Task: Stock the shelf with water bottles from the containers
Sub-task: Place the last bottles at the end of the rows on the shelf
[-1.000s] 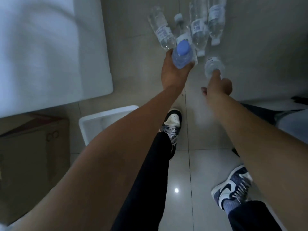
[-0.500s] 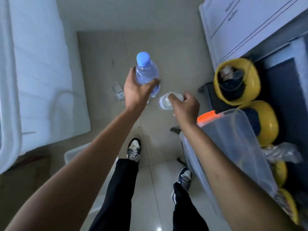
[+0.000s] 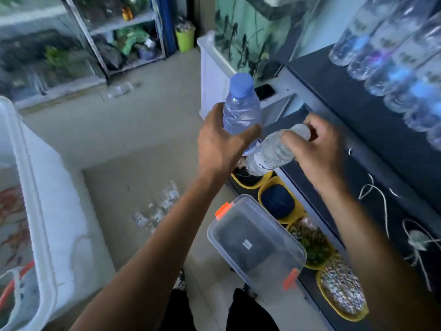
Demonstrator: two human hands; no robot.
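- Two bottles are in hand. Left hand wraps the lower body of the blue-cap bottle, which is upright, cap up.
- Right hand grips the white-cap bottle near its neck. The bottle is tilted, base toward the left hand. Cannot tell whether the two bottles touch.
- Step, as judged: carry both to the shelf. Its dark board lies just beyond the right hand, and a row of stocked bottles sits above and right of that hand.
- To do it well:
  - Place one bottle at a time, the right-hand one first since it is nearer.
  - Turn it upright before it meets the board.
  - Set its base flat beside the end of the row without nudging the row, then follow with the left.
- Risk: a knock could topple the row, and thin walls may buckle under a hard squeeze.
- Below the right hand:
  - Clear box with its lid on and orange clips. Contents dark, not identifiable.
  - Yellow bowls holding blue, green and speckled material.
- Below the left forearm: loose bottles on the floor, with no container seen around them.
- Far left of the left arm: foam box, contents blurred.
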